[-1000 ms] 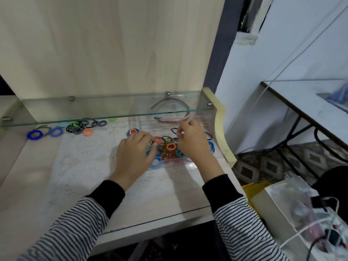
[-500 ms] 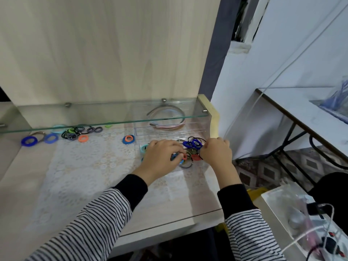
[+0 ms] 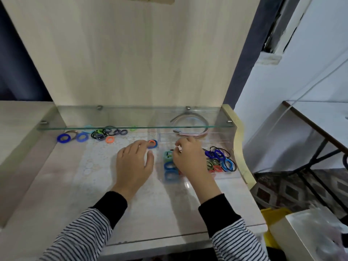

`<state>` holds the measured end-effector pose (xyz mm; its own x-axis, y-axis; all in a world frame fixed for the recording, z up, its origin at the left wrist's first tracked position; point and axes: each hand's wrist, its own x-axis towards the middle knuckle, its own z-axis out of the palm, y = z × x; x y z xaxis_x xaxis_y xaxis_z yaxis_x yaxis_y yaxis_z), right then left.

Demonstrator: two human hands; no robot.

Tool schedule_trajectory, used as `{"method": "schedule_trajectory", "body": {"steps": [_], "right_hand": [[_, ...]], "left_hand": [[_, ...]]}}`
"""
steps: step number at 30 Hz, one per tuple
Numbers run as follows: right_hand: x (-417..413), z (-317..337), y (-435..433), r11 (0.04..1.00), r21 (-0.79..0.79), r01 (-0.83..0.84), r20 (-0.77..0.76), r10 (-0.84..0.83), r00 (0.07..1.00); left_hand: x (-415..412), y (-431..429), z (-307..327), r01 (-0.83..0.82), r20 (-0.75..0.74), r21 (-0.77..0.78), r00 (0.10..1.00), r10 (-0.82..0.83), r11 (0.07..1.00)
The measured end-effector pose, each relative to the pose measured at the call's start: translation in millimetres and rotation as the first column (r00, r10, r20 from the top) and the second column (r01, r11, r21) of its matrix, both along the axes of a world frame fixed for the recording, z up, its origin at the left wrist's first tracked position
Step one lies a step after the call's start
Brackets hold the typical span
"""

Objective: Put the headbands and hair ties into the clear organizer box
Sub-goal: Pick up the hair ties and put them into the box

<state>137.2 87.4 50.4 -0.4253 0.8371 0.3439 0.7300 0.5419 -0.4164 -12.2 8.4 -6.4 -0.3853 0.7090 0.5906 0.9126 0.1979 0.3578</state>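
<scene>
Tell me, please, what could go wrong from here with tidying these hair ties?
The loose hair ties lie under the glass shelf; a reaching left hand might knock its edge. Black ties pile high by the right wall of the clear organizer box and may slip out.

Beyond both hands stands a pale wood-grain back panel (image 3: 141, 53), matt and smooth. Just past the fingertips runs a clear glass shelf with a greenish edge (image 3: 131, 127), glossy, held on small dull metal studs (image 3: 99, 107). Under the left hand (image 3: 134, 162), the pale tabletop (image 3: 56, 194) has a shiny clear cover over white lace-patterned cloth (image 3: 90, 166). Around the right hand (image 3: 190, 161), the clear plastic organizer box (image 3: 228, 140) is glossy and smooth-walled. The coloured ring-shaped hair ties (image 3: 226, 164) to the right of that hand look soft and matt, like cloth. The thin pink and grey headbands (image 3: 190, 135) beyond it look smooth. The black-and-white striped sleeves (image 3: 84, 234) look knitted.
</scene>
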Motion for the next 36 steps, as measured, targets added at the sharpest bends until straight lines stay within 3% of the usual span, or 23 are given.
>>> {"method": "schedule_trajectory", "body": {"steps": [9, 16, 25, 36], "right_hand": [[-88, -16, -26, 0.965, -0.16, -0.206, 0.107, 0.225, 0.968], [-120, -32, -16, 0.96, -0.28, -0.004, 0.279, 0.085, 0.956], [-129, -29, 2, 0.964, -0.266, 0.016, 0.356, 0.083, 0.931], [-132, -17, 4, 0.949, -0.316, 0.018, 0.364, 0.103, 0.926]], "left_hand": [[-83, -19, -16, -0.287, -0.066, -0.238, 0.958, 0.279, 0.928], [-117, -15, -18, -0.32, -0.143, -0.342, 0.947, 0.287, 0.884], [-122, -9, -23, -0.315, -0.132, -0.225, 0.948, 0.291, 0.922], [-122, -12, -26, -0.292, -0.102, -0.19, 0.955, 0.277, 0.937]]}}
